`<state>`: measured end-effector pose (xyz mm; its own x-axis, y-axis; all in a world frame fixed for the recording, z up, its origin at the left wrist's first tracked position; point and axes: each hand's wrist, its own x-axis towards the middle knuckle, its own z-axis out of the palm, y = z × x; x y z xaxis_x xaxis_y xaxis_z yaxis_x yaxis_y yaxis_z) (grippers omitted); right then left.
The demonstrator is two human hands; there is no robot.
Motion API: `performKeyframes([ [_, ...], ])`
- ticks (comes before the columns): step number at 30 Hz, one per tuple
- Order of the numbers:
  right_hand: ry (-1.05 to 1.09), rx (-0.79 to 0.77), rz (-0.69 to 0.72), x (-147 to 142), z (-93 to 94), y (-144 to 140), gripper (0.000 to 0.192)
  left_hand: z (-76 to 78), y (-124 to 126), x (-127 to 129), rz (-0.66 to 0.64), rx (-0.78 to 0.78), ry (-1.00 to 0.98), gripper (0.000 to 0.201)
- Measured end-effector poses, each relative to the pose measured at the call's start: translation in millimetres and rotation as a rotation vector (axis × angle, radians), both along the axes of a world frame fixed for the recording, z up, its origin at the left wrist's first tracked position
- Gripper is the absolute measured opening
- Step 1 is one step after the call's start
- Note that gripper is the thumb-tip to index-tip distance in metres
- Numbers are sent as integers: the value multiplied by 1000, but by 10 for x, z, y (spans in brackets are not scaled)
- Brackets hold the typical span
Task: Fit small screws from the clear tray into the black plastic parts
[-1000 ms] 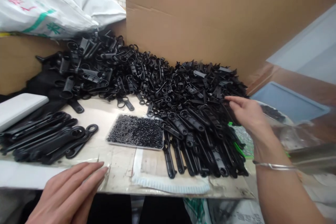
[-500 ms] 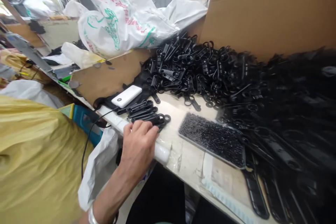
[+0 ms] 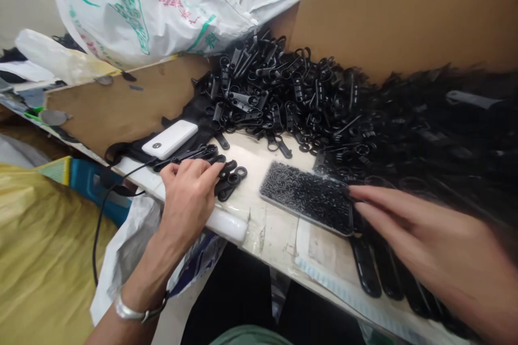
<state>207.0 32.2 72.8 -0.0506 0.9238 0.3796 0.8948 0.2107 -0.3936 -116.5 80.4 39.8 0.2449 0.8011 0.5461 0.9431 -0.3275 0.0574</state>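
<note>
Fingers (image 3: 202, 171) of left hand (image 3: 188, 199) spread flat, pressing on small bundle of black plastic strips (image 3: 226, 178) near tabletop (image 3: 259, 226) front edge, beside white power bank (image 3: 170, 139). Right hand (image 3: 437, 253) open, fingers straight and slightly apart, tips at edge of tray of tiny black parts (image 3: 307, 197), gripping nothing. Behind, large heap of black strips (image 3: 324, 108) against cardboard wall (image 3: 404, 11).

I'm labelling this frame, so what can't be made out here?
Head view:
- Black parts at right: motion-blurred, shapes unreadable.
- Bundle of long black pieces: partly covered by the left hand.
- Right hand: blurred, cut off by the frame edge.
- Tray contents: too small to identify.
</note>
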Motion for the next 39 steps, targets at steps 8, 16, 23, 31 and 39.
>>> performKeyframes([
  [8, -513, -214, 29, -296, -332, 362, 17, -247, -578, 786, -535, 17, -52, 24],
  [16, -580, -360, 47, -311, -485, 463, 15, -421, -623, 801, -412, -83, 120, 32],
  [23, -499, -411, -17, -383, -369, 477, 15, -363, -546, 747, -482, -217, 73, 29],
  [31, -119, -320, 48, -201, -268, 429, 18, -232, -452, 749, -518, -394, -83, 23],
  [39, 142, -376, 69, -134, -252, 344, 18, -74, -200, 702, -404, -435, -159, 21],
])
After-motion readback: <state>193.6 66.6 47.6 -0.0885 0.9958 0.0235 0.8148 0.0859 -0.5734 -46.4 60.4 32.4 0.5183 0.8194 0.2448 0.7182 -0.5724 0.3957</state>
